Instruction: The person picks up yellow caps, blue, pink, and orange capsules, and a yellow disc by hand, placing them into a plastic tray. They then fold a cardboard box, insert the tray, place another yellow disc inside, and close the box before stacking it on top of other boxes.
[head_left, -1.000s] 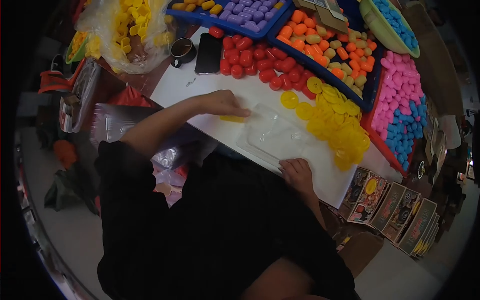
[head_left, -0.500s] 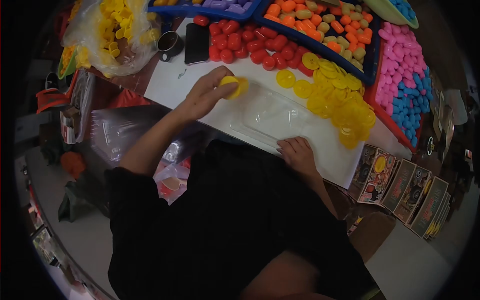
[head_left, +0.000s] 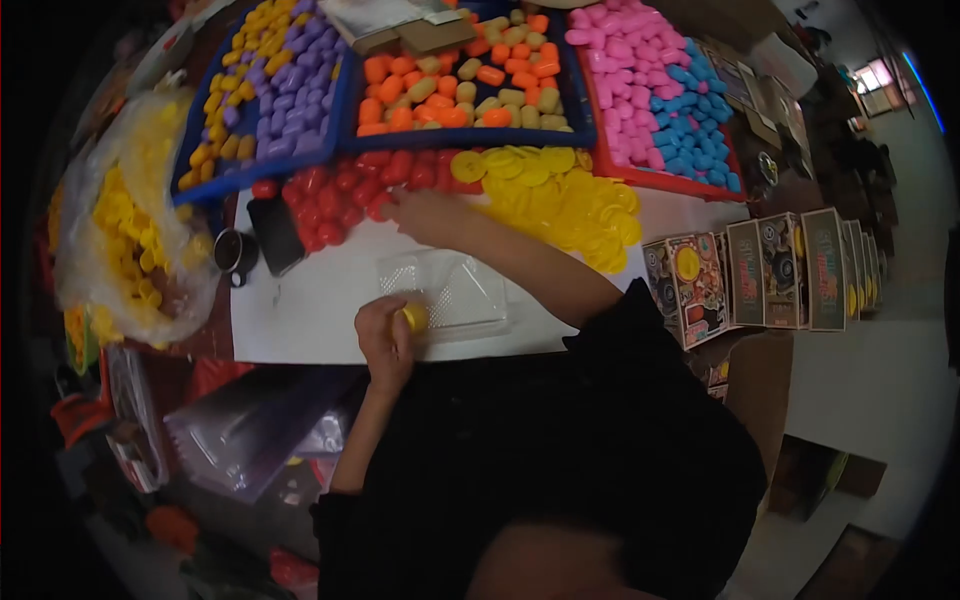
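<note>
My left hand [head_left: 383, 338] is closed around a small round yellow plastic piece [head_left: 414, 318], just above the left side of a clear plastic tray [head_left: 470, 300]. The tray lies on the white tabletop and has moulded compartments. My right hand [head_left: 428, 217] reaches across behind the tray, its fingertips at the edge of a pile of red capsule-shaped pieces [head_left: 330, 200]. Those fingers are blurred, and whether they grip a red piece cannot be made out. Right of that wrist spreads a heap of flat yellow discs [head_left: 570, 205].
Blue trays [head_left: 345, 150] of purple, yellow, orange and tan pieces stand behind, beside a red tray [head_left: 670, 182] of pink and blue ones. At left are a black phone [head_left: 275, 235], a cup [head_left: 235, 252] and a bag [head_left: 140, 230] of yellow pieces. Printed boxes [head_left: 770, 270] stand right.
My right hand has left the tray's front edge and gone to the red pieces. My left hand, still holding the yellow piece, has come down close beside the tray. The view has turned.
</note>
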